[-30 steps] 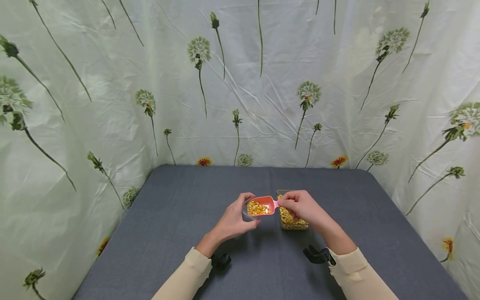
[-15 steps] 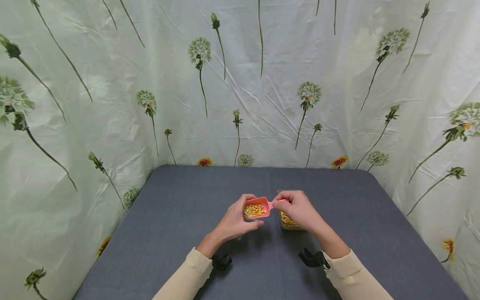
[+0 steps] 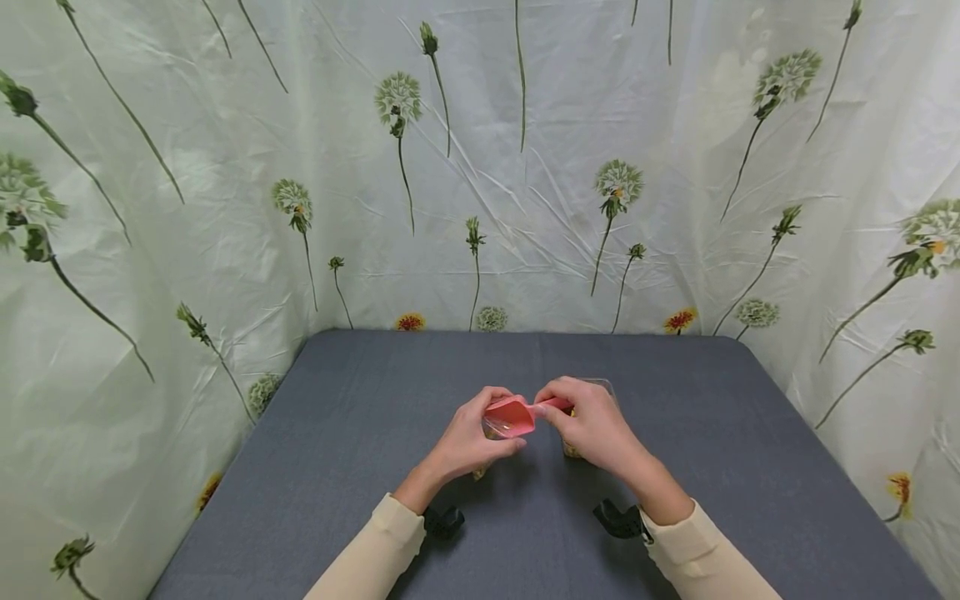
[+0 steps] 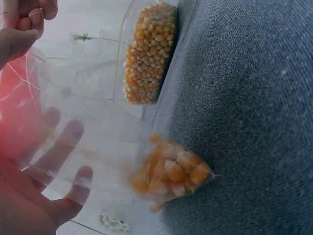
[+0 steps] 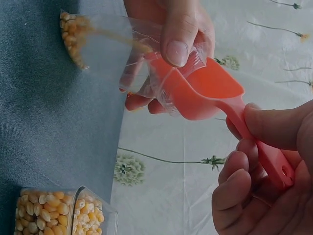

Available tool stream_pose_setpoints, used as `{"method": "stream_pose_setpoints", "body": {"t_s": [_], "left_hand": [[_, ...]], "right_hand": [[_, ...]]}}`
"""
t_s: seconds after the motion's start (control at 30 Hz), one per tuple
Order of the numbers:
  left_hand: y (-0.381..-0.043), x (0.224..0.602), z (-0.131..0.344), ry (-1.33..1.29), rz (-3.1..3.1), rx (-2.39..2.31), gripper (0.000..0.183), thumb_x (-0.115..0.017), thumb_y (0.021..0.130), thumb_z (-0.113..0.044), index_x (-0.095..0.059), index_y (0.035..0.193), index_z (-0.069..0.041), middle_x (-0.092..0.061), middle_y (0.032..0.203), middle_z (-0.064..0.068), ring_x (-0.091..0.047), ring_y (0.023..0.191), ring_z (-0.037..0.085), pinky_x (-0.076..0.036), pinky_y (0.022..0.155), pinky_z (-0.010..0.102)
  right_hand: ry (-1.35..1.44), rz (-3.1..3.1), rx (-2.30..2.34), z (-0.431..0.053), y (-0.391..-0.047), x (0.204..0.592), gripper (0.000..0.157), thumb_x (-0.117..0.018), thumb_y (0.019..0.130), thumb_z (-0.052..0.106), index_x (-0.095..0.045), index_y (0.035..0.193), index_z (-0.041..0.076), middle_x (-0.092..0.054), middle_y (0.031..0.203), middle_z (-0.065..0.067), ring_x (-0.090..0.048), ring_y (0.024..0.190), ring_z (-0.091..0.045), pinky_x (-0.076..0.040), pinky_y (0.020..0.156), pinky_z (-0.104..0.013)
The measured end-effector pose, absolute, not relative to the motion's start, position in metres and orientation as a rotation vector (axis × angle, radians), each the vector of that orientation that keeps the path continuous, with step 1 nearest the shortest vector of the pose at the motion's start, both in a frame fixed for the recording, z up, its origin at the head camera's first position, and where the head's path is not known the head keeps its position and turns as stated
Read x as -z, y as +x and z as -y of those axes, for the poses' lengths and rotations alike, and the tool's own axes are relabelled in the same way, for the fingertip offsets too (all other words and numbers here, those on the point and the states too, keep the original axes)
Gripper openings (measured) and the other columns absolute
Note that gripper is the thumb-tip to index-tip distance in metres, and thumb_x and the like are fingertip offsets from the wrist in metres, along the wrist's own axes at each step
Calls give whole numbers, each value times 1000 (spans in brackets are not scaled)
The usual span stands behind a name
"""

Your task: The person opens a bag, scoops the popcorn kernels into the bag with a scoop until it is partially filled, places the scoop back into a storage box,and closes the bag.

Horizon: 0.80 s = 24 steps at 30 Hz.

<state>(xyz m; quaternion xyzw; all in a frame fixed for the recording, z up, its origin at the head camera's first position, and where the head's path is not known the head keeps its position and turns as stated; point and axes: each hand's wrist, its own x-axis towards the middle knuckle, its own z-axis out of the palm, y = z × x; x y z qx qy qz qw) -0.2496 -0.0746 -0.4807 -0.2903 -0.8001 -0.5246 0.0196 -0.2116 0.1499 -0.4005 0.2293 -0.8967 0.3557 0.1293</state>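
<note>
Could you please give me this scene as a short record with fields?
left hand: holds the clear bag near its mouth
right hand: grips the pink scoop by its handle
scoop position: tipped into the bag's mouth
corn kernels: gathered at the bag's bottom, a blurred streak leading from the scoop
clear box: on the grey table, holding more kernels

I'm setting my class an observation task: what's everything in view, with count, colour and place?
Table: one, grey-blue, foreground.
Backdrop: one, white with flowers, behind the table.
Container: one, clear, on the table.
Bag: one, clear, left of the container (head view).
Kernels: too many to count, yellow-orange, inside both.
Scoop: one, coral pink, tipped into the bag's mouth.
Sleeves: two, cream, bottom of head view.
Wrist devices: two, black, at the sleeve ends.
Left hand: one, round the bag's mouth.
Right hand: one, gripping the scoop's handle.
</note>
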Motion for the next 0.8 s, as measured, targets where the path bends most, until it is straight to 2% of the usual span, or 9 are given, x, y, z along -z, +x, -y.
{"method": "stream_pose_setpoints", "body": {"t_s": [0.17,0.37,0.8], "left_hand": [[-249,483,75,-848,2499,1648,80,-88,78,-37,-44,142,-19,-59,125,-7,-59,106,12,-54,85,35],[-252,484,77,-758,2543,1673,89,-89,76,-41,-37,146,-21,-55,131,-4,-57,110,13,-52,88,34],[-255,486,78,-786,2552,1649,74,-87,78,-39,-46,136,-21,-59,122,-6,-58,105,13,-52,86,35]], "right_hand": [[674,2587,-981,-148,-210,402,4,-77,91,21,-75,94,22,-61,86,15,-55,67,-6,-49,60,-28],[670,2574,-951,-147,-212,403,4,-76,92,23,-74,95,22,-61,86,14,-54,68,-6,-48,60,-28],[648,2586,-983,-148,-214,404,5,-77,92,24,-74,95,23,-63,88,13,-56,70,-7,-50,61,-29]]}}
